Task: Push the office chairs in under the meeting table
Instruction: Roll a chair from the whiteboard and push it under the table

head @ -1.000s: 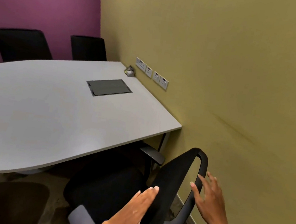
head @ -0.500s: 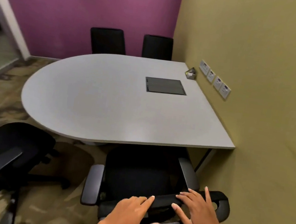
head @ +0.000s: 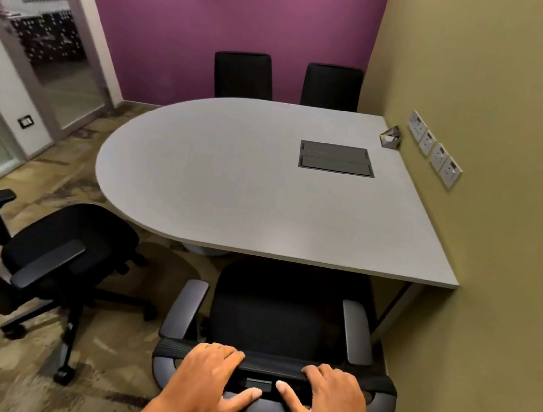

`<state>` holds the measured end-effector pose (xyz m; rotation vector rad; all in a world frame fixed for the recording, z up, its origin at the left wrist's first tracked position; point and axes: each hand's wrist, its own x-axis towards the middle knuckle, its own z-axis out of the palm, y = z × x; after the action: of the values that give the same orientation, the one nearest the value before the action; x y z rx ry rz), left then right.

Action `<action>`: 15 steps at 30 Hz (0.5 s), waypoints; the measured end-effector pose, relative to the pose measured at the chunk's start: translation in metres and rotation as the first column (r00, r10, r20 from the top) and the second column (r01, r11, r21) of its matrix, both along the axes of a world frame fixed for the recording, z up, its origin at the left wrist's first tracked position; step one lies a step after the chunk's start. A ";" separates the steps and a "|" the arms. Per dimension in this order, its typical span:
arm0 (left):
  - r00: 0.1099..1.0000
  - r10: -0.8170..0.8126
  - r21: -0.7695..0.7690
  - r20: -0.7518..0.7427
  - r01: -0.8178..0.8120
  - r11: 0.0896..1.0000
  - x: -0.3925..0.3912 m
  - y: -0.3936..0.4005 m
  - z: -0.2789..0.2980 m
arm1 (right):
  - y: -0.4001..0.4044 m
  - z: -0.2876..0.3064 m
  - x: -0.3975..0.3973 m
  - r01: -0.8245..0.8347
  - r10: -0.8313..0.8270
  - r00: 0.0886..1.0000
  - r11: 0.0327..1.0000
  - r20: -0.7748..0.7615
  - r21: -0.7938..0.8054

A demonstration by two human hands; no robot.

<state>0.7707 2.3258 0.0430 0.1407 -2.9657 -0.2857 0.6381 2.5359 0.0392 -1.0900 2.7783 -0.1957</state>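
Beside the olive wall, my left hand and right hand clasp the near chair, its seat partly under the meeting table, while the side chair is clear of the table's edge and waits.

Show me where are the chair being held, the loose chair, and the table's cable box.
held chair point(head: 278, 314), head view, on its seat
loose chair point(head: 72, 241), head view, on its seat
cable box point(head: 336, 158), head view, on its lid
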 end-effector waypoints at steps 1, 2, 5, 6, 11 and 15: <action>1.000 0.002 0.004 -0.019 -0.001 1.000 0.000 0.006 0.000 | 0.007 0.001 0.001 -0.001 0.001 1.000 1.000 -0.009 -0.003; 1.000 0.011 0.011 -0.021 -0.011 1.000 0.003 0.005 0.001 | 0.004 0.002 0.000 -0.007 0.007 1.000 1.000 -0.013 -0.008; 0.999 -0.011 0.003 -0.049 0.011 1.000 0.008 0.011 -0.003 | 0.016 0.002 0.011 0.009 -0.009 1.000 0.999 -0.013 -0.034; 0.998 -0.001 0.005 -0.058 0.001 1.000 0.014 0.009 -0.004 | 0.014 0.002 0.016 0.006 -0.006 1.000 0.999 -0.006 -0.038; 0.995 -0.042 0.008 -0.086 0.043 0.999 0.024 0.021 -0.010 | 0.033 0.010 0.038 0.017 -0.015 0.999 0.999 0.043 -0.036; 0.993 -0.068 0.029 -0.096 0.071 0.997 0.027 0.029 -0.016 | 0.046 0.008 0.050 0.021 -0.025 0.996 0.999 -0.090 -0.045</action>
<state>0.7979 2.3548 0.0266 0.0270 -2.8762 -0.3398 0.6884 2.5819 0.0469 -1.1042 2.8807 -0.2159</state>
